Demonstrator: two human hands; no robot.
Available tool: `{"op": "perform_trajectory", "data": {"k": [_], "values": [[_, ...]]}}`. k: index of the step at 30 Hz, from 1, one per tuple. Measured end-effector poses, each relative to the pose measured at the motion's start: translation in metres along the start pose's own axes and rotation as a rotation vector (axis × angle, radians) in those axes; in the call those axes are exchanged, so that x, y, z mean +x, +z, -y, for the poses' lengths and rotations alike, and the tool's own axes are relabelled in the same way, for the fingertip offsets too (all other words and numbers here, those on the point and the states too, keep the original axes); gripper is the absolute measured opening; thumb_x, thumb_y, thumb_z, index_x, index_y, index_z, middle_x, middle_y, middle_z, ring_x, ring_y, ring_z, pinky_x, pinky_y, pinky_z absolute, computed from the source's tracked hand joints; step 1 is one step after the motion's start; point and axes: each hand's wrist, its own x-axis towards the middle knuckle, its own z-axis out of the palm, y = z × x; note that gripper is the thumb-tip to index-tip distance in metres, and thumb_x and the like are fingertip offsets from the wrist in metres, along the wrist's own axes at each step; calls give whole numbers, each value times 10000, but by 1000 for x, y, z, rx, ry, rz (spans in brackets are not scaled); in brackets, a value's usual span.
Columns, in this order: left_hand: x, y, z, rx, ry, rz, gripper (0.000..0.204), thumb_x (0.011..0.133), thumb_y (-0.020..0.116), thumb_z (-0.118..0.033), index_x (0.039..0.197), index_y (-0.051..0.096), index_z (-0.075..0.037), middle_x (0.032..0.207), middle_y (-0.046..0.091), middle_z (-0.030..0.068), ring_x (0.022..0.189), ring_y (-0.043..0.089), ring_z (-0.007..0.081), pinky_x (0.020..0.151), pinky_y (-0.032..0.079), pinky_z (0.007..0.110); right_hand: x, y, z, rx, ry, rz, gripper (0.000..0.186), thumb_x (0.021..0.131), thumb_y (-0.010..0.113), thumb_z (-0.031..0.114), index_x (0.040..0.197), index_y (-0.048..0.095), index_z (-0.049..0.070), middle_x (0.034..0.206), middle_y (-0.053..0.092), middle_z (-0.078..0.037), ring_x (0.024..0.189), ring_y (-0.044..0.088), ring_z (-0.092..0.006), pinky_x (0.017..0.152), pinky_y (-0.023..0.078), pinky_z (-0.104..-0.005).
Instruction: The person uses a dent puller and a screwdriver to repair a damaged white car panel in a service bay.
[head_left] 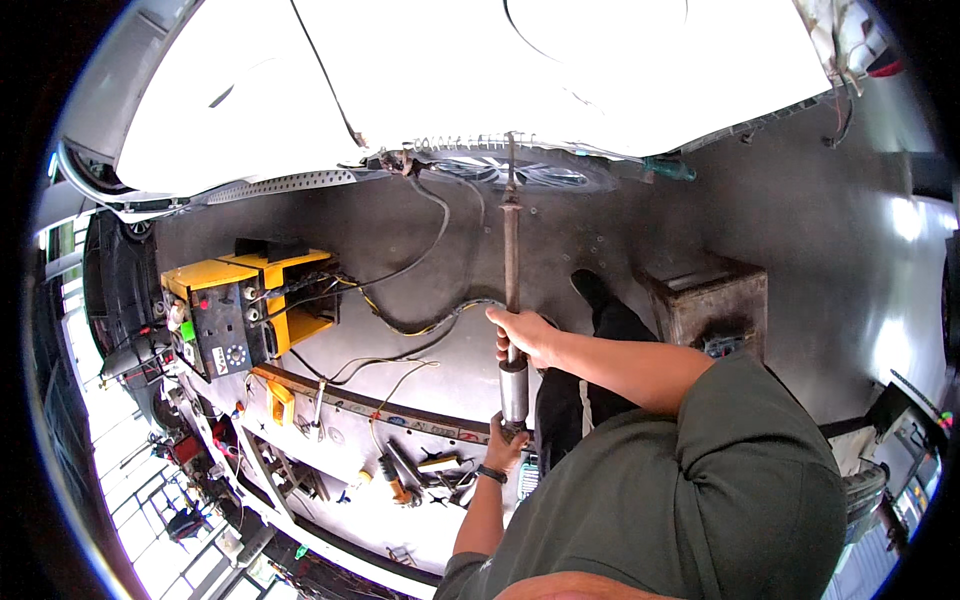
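A long slide hammer (511,250) runs from the white car body (480,70) back toward me. Its far end hooks in at a row of small metal pull tabs (470,142) along the lower edge of the panel. My right hand (525,336) is closed round the rusty shaft, just beyond the shiny cylindrical weight (513,390). At the near end, my left hand (505,446) grips the slide hammer below that weight, a dark band on its wrist. Part of the grip is hidden by the fingers.
Left stands a yellow machine (225,330) with dark cables; one cable leads to a clamp (398,163) at the panel edge. A rusty metal box (705,290) stands right of my legs. Near left, a white surface (350,505) bears an orange power tool (396,484) and other hand tools.
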Motion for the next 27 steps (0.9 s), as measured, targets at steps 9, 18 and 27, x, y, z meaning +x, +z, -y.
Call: {"op": "perform_trajectory", "data": {"k": [9, 18, 27], "values": [[-67, -9, -41, 211, 94, 62, 913, 835, 821, -166, 1491, 217, 34, 1239, 592, 154, 1115, 608, 212, 998, 498, 375, -13, 1, -35, -333, -280, 139, 254, 973, 690, 347, 926, 634, 105, 842, 665, -61, 817, 642, -170, 735, 479, -356], [-177, -38, -160, 87, -120, 180, 224, 882, 692, -89, 999, 503, -57, 694, 518, 2, 537, 488, 100, 472, 404, 273, -89, 64, -78, 68, -349, 456, 208, 896, 740, 181, 1009, 625, 48, 939, 652, -106, 890, 674, -243, 878, 573, -425], [-183, -47, -165, 400, -44, -17, 223, 826, 687, -205, 931, 643, -13, 675, 623, 68, 615, 606, 183, 594, 495, 362, -65, 58, -33, 66, -443, 390, 455, 902, 678, 145, 1292, 472, 35, 927, 632, -138, 884, 666, -254, 849, 576, -431]]}}
